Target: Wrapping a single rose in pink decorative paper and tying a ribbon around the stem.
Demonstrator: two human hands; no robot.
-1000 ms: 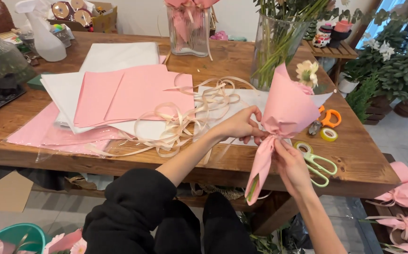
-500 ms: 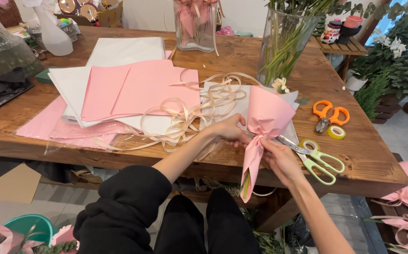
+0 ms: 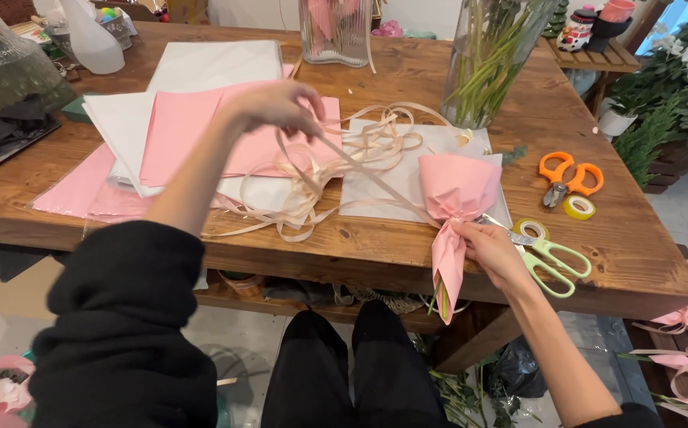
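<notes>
Right hand [image 3: 493, 247] pinched the neck of the pink paper bouquet wrap [image 3: 453, 208] at the wooden table [image 3: 375, 246] edge; left hand [image 3: 279, 105] pinched the cream ribbon [image 3: 364, 168], best kept taut so the tie cinched snugly.

A thick black sleeve [image 3: 134, 317] covers the left arm to the elbow, the forearm bare beyond it. Black trousers [image 3: 352, 372] cover both legs below the wooden table [image 3: 375, 254] edge. Both hands are ringless.

Flower shop, stem vase [image 3: 496, 59], wrapping paper [image 3: 201, 127], ribbon [image 3: 336, 170]
</notes>
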